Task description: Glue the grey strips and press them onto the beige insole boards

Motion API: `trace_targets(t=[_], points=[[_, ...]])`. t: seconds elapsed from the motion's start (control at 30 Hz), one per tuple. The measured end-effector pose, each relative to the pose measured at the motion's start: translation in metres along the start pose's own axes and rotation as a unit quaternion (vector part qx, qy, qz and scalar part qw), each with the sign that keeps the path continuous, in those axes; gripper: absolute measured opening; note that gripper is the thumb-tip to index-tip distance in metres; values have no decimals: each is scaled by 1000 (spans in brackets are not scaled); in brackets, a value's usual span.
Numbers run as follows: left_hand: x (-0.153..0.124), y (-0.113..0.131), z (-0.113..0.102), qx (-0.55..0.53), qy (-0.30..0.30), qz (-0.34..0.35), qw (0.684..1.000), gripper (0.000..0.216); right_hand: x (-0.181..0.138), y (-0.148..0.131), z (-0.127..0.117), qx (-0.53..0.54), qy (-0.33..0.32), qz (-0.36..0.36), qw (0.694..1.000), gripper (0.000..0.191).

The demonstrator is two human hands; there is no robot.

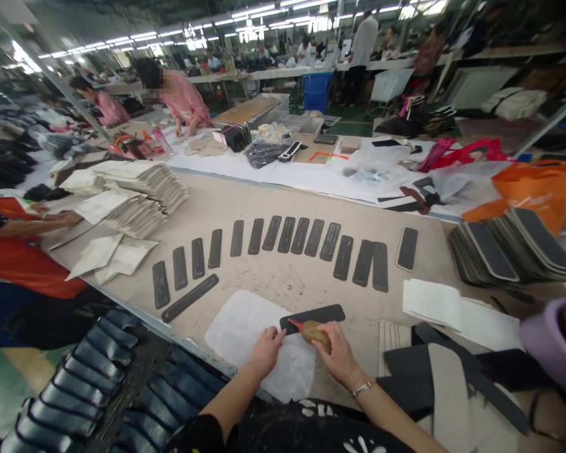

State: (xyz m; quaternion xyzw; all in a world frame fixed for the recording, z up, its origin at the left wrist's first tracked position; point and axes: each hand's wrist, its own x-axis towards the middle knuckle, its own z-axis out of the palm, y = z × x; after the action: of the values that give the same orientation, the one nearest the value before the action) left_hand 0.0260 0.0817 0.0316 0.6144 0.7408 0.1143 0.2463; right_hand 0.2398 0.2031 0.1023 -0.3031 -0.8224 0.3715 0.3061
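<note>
A long black strip (330,313) with rounded ends lies across a white sheet (236,321) and the tabletop in front of me. My left hand (267,353) has its fingers together at the strip's left end, pressing it down. In my right hand (336,355) is a brownish squeeze bottle (315,335), tilted so that its red nozzle (294,323) meets the strip near its left end. Beyond my hands, several short black strips (287,234) with shiny lines along their edges stand in an arc. Another long strip (191,298) lies at their left.
Stacked dark pieces (495,251) and a lone bordered piece (407,249) are to the right, near folded white sheets (457,311) and a purple bucket (551,340). At left, a co-worker's hand (66,219) touches pale stacks (136,189). Dark glossy pieces (89,358) lie below the table edge.
</note>
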Motion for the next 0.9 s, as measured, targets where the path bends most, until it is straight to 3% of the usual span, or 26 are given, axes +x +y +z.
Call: trace_targets(t=[0.23,0.47,0.67,0.9], points=[[5,-4,-5,-37,-43,-13,998,46,11,-1,23,-20,-59,-64,996,26],[8,-5,-5,-30,-49,-5,998,43,13,1,24,-60,-113,-98,987,29],[9,-5,-4,-20,-52,-15,998,44,8,9,9,-104,-114,-119,981,33],[10,-6,-2,-2,-49,-14,999,46,-3,25,-26,-150,-73,-112,980,37]])
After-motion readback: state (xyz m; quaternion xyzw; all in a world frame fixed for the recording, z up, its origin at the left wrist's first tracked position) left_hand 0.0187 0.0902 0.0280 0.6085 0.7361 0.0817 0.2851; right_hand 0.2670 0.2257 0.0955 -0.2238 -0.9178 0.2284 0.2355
